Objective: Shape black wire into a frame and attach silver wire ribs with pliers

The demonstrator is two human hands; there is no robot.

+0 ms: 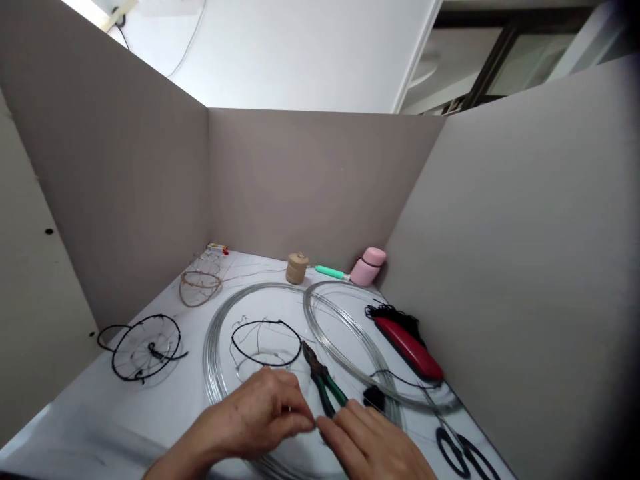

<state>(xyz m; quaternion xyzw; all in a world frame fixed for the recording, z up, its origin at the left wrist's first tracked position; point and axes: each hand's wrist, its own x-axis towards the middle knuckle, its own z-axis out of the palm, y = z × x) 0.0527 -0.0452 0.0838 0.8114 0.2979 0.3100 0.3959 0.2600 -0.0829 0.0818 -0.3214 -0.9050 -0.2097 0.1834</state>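
My left hand (265, 413) is closed in a pinch, with thumb and fingertips together. My right hand (370, 440) is closed too, its fingertips almost touching the left ones. Whatever they pinch is too small or hidden to make out. Just beyond my right hand lie pliers (320, 373) with green handles and dark jaws. A wire frame with a black-wrapped ring (267, 364) stands in front of my left hand. Both hands are above a large coil of silver wire (213, 353); a second coil of wire (313, 313) overlaps it on the right.
At left lies a black-wrapped wire frame (115, 360); behind it, a brown-wrapped one (190, 305). Along the back stand a twine spool (297, 269), a green-handled tool (329, 272) and a pink flask (367, 268). A red-and-black object (410, 347) and scissors (465, 453) lie right. Panels enclose the table.
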